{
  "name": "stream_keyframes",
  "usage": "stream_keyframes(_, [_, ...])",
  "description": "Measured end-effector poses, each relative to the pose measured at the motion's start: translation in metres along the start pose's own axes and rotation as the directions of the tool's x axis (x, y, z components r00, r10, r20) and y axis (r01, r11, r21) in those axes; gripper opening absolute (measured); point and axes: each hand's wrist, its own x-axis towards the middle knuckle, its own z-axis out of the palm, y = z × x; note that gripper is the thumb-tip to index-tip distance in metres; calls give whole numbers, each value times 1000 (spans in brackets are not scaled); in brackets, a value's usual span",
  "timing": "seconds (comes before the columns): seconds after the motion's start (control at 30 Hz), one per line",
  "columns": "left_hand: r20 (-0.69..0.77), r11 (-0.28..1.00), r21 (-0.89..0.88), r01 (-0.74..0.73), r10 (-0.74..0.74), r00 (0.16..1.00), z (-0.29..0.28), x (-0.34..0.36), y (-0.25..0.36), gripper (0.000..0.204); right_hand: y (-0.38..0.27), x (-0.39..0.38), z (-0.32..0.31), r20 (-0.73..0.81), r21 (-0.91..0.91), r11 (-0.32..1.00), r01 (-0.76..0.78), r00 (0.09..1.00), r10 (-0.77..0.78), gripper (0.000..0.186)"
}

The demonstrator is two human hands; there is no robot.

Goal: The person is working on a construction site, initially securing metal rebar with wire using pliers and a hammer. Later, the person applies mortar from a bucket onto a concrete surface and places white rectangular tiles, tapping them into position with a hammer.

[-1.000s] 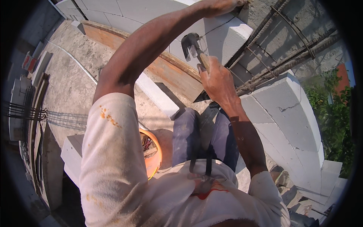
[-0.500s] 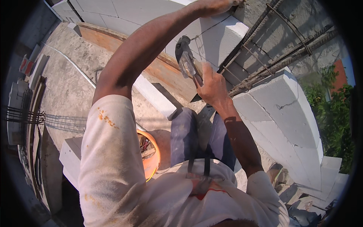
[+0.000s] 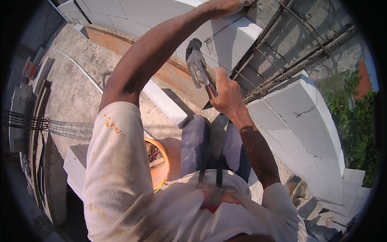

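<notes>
My right hand [image 3: 225, 90] is wrapped around the handle of a hammer [image 3: 195, 60], whose grey metal head is raised in front of the white block wall [image 3: 145, 14]. My left hand [image 3: 231, 7] reaches to the top edge of the picture, beside the upper end of the wall and the rebar; its fingers are curled on something too small to make out. Below the hammer, a rusty orange board [image 3: 109, 40] runs along the foot of the wall, and a loose white block strip [image 3: 165, 105] lies on the concrete.
A tied rebar cage [image 3: 262, 86] stands right of my right hand, with a white block wall [image 3: 298, 129] beside it and foliage beyond. An orange bucket [image 3: 159, 177] sits by my legs. A pipe [image 3: 76, 64], stacked boards and bars lie on the left.
The hammer and my right hand have moved a little up-left, then slightly down, and the hammer's head has turned. My left hand stays at the top edge; the view has shifted slightly.
</notes>
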Motion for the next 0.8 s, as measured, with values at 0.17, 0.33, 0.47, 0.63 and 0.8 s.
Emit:
stream_keyframes(0.17, [-1, 1000, -10, -8, 8, 1000, 1, 3, 2, 61, 24, 11, 6, 189, -117, 952, -284, 934, 302, 35])
stream_keyframes(0.33, [-7, 1000, -29, 2, -2, 1000, 0, 2, 5, 60, 15, 8, 0, 156, -96, 971, -218, 960, 231, 25])
stream_keyframes(0.47, [-15, 999, -28, 25, -26, 1000, -4, -3, 4, 60, 1, 7, -14, 285, -13, 903, -430, 864, 415, 26])
stream_keyframes(0.63, [0, 990, -143, 16, -16, 1000, 16, 18, -11, 60, 12, -141, -83, 179, 107, 867, -486, 867, 464, 32])
stream_keyframes(0.8, [52, 931, -363, 42, -24, 998, 1, 19, -30, 63, 7, -344, -130, 73, -58, 412, -909, 408, 910, 41])
